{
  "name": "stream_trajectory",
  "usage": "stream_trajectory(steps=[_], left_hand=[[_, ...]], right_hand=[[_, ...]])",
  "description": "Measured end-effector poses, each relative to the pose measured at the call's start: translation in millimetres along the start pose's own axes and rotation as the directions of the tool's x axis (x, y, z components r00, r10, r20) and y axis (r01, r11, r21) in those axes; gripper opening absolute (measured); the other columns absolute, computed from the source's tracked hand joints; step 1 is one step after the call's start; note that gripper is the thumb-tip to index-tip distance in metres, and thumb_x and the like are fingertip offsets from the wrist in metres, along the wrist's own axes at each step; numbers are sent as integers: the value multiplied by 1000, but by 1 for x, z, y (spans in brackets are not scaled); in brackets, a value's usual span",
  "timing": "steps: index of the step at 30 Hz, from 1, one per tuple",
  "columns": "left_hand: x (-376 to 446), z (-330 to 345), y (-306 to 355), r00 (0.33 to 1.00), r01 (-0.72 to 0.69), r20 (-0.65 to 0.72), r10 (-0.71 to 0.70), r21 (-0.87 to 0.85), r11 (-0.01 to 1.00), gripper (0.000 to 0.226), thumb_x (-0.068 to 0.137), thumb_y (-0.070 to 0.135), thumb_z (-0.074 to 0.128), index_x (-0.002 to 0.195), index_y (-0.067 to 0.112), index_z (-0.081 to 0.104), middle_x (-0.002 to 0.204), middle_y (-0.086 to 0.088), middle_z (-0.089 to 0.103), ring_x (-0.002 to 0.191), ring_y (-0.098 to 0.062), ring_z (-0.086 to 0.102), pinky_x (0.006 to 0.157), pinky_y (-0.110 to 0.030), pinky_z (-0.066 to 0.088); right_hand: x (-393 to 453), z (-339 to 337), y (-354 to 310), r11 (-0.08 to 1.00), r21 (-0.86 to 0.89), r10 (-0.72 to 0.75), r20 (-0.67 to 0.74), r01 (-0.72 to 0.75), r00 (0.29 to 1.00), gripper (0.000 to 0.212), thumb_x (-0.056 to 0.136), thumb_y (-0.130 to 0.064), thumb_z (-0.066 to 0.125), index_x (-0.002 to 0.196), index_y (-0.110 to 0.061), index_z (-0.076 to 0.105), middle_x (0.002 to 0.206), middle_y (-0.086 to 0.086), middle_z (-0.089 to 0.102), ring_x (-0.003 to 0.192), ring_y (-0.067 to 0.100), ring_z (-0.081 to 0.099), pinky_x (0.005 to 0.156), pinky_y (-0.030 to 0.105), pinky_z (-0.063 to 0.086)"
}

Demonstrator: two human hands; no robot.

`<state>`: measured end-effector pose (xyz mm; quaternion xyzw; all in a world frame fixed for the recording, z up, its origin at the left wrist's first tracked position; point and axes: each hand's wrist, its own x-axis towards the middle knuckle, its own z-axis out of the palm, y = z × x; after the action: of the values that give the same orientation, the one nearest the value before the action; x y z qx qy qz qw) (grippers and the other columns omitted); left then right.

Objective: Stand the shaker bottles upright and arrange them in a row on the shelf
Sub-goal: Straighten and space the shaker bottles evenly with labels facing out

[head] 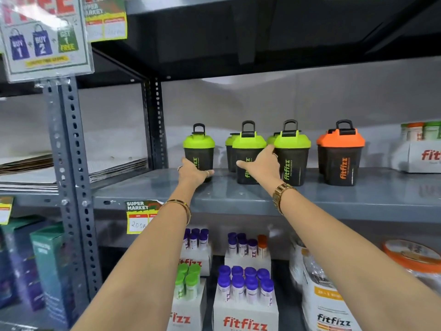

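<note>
Nearest the camera, on the lower shelf, white cardboard trays printed "fitfizz" (245,316) hold purple-capped and green-capped tubes, stock that plays no part in this job. Above them, a yellow price tag headed "SUPER MARKET" (140,217) sticks to the front lip of the grey metal shelf (334,199), with a handwritten figure that seems to begin "200".

Both bare forearms reach up over that lip. The left hand (194,172) is wrapped around the base of the leftmost green-lidded dark plastic shaker bottle (199,151), thumb on one side and ringed fingers on the other, a low grip that suits sliding it sideways without tipping it. The right hand (261,164) is spread wide and flat, thumb against the second green-lidded shaker (248,154) and fingertips reaching toward the third green-lidded shaker (292,151), likely steadying or nudging them; whether it presses on both is hard to tell.

All the shakers stand upright, each marked "fitfizz" vertically, with more green lids partly hidden behind. At the right end of the row sits an orange-lidded shaker (340,154). The leftmost bottle stands apart, so closing that gap looks like the remaining work.

Farthest up, a hanging sign (45,39) reads "BUY 1 + BUY 2 + GET 1 FREE".
</note>
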<state>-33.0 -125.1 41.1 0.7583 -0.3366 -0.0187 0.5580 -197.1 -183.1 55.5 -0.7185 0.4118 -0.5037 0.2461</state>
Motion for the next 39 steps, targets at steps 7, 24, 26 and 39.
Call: stream_trajectory(steps=[7, 24, 26, 39], left_hand=[[18, -5, -7, 999, 5, 44, -6, 42, 999, 74, 73, 27, 76, 129, 4, 33, 135, -21, 43, 124, -35, 44, 106, -39, 39], [31, -19, -14, 996, 7, 84, -18, 126, 992, 82, 83, 28, 67, 140, -1, 16, 146, -24, 31, 134, -35, 34, 108, -36, 32], [30, -19, -14, 997, 1, 78, -11, 124, 992, 81, 83, 28, 66, 140, -2, 16, 146, -25, 30, 135, -35, 32, 108, -36, 31], [24, -21, -16, 999, -21, 49, 14, 148, 989, 76, 83, 30, 66, 134, -7, 23, 142, -27, 35, 134, -35, 32, 106, -38, 33]], right_hand=[[13, 9, -5, 994, -45, 104, 91, -100, 990, 84, 76, -29, 72, 135, 2, 20, 136, 21, 44, 123, 35, 46, 92, 37, 41], [17, 40, -19, 993, -78, 103, 153, -91, 983, 87, 77, -32, 71, 135, 1, 15, 141, 25, 36, 128, 37, 41, 98, 39, 39], [18, 42, -21, 992, -84, 105, 148, -93, 983, 88, 77, -33, 71, 136, 1, 15, 140, 24, 37, 128, 36, 41, 97, 38, 40], [17, 44, -22, 990, -55, 134, 144, -127, 980, 84, 72, -31, 76, 130, -2, 22, 139, 25, 37, 126, 38, 42, 98, 40, 39]])
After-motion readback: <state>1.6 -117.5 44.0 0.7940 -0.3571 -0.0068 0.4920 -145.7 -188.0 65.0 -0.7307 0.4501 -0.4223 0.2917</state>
